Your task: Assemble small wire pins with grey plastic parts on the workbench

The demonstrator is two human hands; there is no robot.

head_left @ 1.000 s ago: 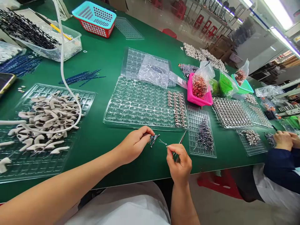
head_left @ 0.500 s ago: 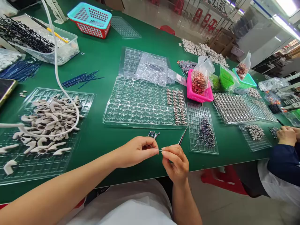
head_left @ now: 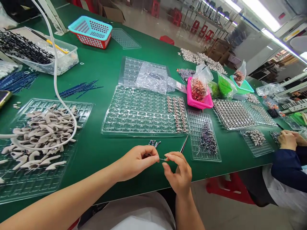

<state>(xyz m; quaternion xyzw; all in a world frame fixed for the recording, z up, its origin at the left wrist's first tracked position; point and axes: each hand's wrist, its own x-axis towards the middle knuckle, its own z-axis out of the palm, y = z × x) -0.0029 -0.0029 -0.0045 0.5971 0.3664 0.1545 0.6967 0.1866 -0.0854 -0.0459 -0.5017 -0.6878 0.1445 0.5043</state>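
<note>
A thin wire-like piece [head_left: 162, 159] spans the small gap between my hands above the bench. My left hand [head_left: 139, 161] is closed, pinching one end between thumb and forefinger. At the other end, the fingertips of my right hand [head_left: 179, 171] curl around a tiny tip, the thumb slightly apart below. Metal tweezers [head_left: 184, 144] stick out from behind the right fingers, points away from me; their grip is mostly hidden. Just beyond the left hand lie several small dark patterned parts [head_left: 154, 143]. Past them, a clear moulded tray [head_left: 139, 110] carries rows of small pinkish-brown parts [head_left: 178, 115] along its right side.
Left, a tray holds a heap of grey curved pieces [head_left: 48, 137] under a looping white hose [head_left: 55, 64]. Right, another tray holds dark thin parts [head_left: 208, 139], near a pink basket [head_left: 200, 103]. Farther right, a co-worker's hands [head_left: 289, 139] are over the bench.
The view has tilted up a little and shifted right. The gap between my fingertips has widened, and my right thumb has dropped away from the forefinger.
</note>
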